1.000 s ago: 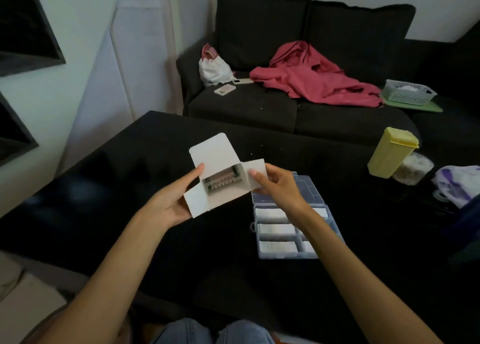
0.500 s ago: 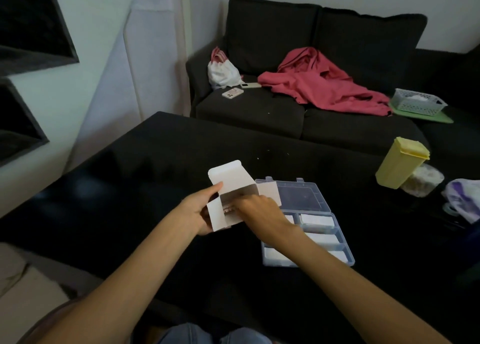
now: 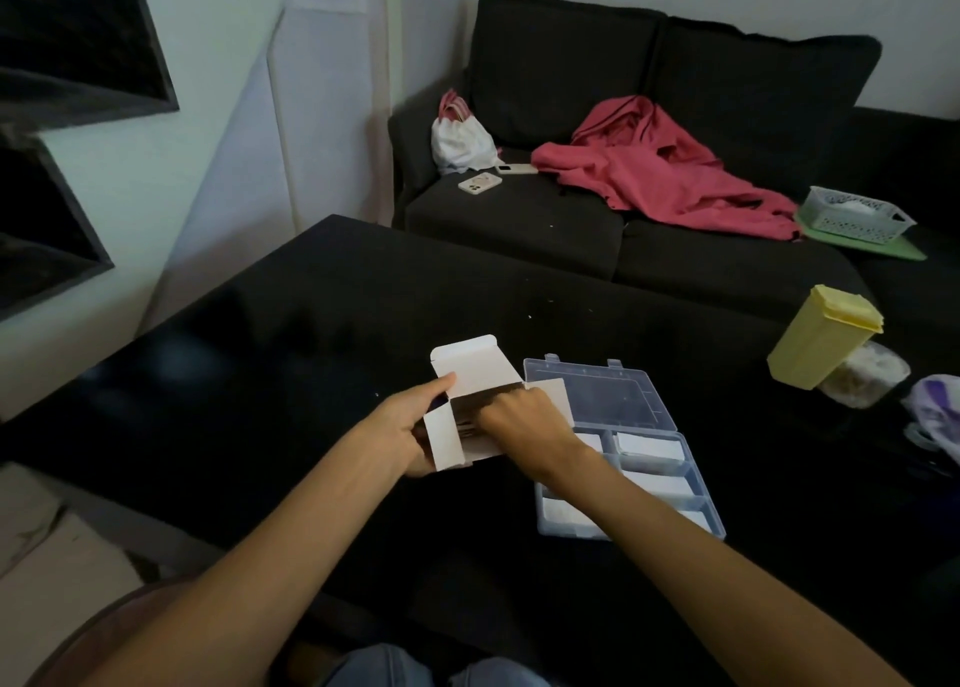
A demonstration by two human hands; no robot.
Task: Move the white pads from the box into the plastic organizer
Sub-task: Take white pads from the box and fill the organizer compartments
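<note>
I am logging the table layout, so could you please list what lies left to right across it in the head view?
white box → plastic organizer → yellow container → clear jar → crumpled bag.

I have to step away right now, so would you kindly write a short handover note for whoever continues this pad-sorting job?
Left hand: holds the open white box by its side, just above the black table.
Right hand: fingers are reaching into the box opening; whether they have a grip on a pad is hidden.
Plastic organizer: lies open on the table right of the box, lid flat behind it.
Done: several compartments already hold white pads.
Left: pull out whatever remains in the box and fill the organizer.
</note>
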